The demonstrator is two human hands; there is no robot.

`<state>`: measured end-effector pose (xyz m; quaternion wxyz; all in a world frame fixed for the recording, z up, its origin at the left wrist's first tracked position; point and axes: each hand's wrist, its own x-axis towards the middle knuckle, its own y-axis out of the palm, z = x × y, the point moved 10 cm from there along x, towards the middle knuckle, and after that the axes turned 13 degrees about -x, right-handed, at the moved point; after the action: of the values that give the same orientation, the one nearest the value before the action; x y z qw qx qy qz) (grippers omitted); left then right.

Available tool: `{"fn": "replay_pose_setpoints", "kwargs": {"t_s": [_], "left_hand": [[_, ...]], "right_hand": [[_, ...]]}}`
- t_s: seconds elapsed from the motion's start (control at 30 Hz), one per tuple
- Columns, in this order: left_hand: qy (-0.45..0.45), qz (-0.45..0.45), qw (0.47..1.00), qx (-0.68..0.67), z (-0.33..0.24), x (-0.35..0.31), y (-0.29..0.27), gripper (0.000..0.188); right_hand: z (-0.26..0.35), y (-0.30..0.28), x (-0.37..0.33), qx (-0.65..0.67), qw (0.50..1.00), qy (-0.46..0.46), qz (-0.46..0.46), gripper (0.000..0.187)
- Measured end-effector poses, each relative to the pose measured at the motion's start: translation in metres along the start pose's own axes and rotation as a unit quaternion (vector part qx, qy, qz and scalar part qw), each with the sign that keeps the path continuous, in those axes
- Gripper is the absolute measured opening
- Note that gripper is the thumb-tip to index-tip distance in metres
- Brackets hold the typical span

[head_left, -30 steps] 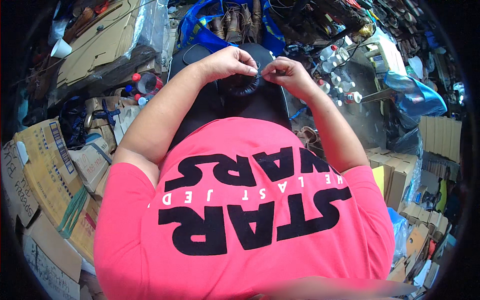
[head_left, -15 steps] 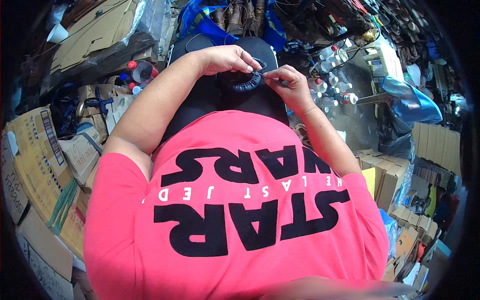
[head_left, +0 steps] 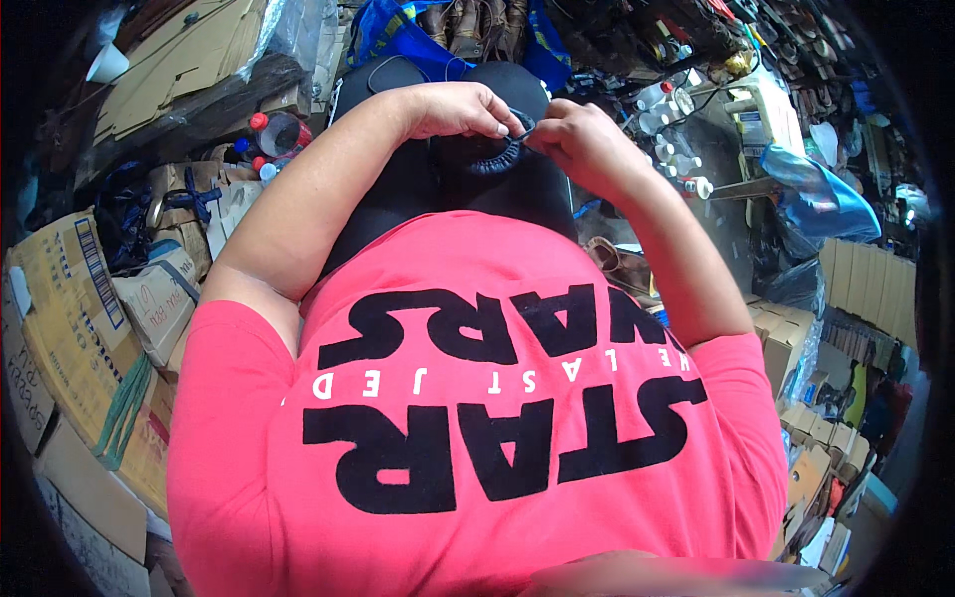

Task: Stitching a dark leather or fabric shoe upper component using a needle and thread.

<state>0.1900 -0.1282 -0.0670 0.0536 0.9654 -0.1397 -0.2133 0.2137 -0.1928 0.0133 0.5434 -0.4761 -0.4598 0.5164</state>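
Head view: the right hand (head_left: pixel 585 141), newly turned knuckles-up, and left hand (head_left: pixel 460 109) pinch the black piece (head_left: pixel 494 162) between fingers near two o'clock, likely steadying its rim.

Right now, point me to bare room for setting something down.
Mostly bare: the grey floor between the bottles and blue plastic sheet, and the flat cardboard between the white cup and clear plastic. Crowded: the lap, where left hand and right hand are at a dark gathered piece, and the left side, stacked with boxes.
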Motion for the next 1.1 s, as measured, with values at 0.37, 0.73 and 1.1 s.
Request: {"fn": "replay_pose_setpoints", "kwargs": {"t_s": [0.37,0.73,1.1], "left_hand": [[0.138,-0.023,0.99,0.029,-0.018,0.009,-0.009,0.039],[0.228,-0.21,0.945,0.101,-0.027,-0.019,-0.025,0.022],[0.296,-0.241,0.88,0.281,-0.038,-0.058,-0.008,0.011]], "right_hand": [[-0.01,0.026,0.015,0.1,0.991,0.017,0.092,0.011],[-0.037,0.057,-0.005,0.365,0.907,0.196,0.074,0.014],[-0.052,0.041,-0.022,0.21,0.958,0.173,-0.09,0.026]]}}
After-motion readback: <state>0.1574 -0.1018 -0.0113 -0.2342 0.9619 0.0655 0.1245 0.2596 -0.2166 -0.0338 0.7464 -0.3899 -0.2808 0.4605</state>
